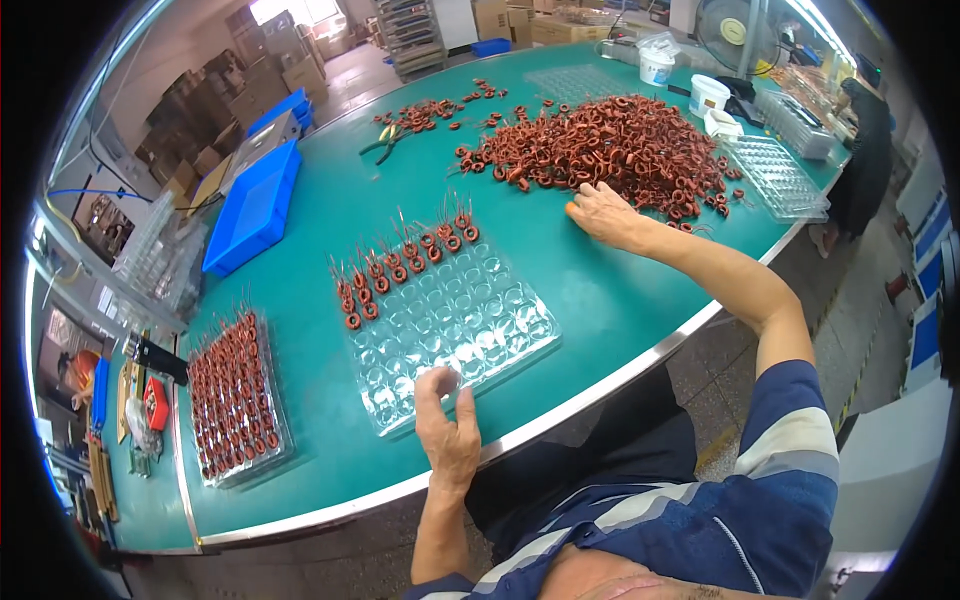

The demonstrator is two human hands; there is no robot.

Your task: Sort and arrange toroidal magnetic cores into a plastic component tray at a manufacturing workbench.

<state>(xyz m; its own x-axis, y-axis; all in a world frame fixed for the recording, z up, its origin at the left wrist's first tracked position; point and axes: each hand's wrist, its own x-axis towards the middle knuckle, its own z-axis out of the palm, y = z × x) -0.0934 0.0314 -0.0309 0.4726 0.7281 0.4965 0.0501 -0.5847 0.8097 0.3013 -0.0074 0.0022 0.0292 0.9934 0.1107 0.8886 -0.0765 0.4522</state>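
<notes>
**Green bench (620,300), heaped ring coils (610,150)**

Bench runs across the whole view, metal strip along its near edge. On its far right part: the coils, red-brown and wire-wound, in a broad loose mound, leads sticking out.

Near the middle, a clear blister tray (440,320), part loaded. Coils sit in the cells along its far side, leads up; nearer cells bare.

Blue plastic bin (255,210) at the far left edge. Left of the blister tray, well apart from it, a second clear tray (284,430), packed with coils in rows.

Left hand (450,430) at the blister tray's near edge: thumb and forefinger curved apart, nothing seen between them; contact unclear. Right hand (603,213) at the mound's near edge: fingers bunched, tips hidden; cannot tell whether it grips a coil.

Pliers (383,140) beside a small scatter of coils, left of the mound.
</notes>
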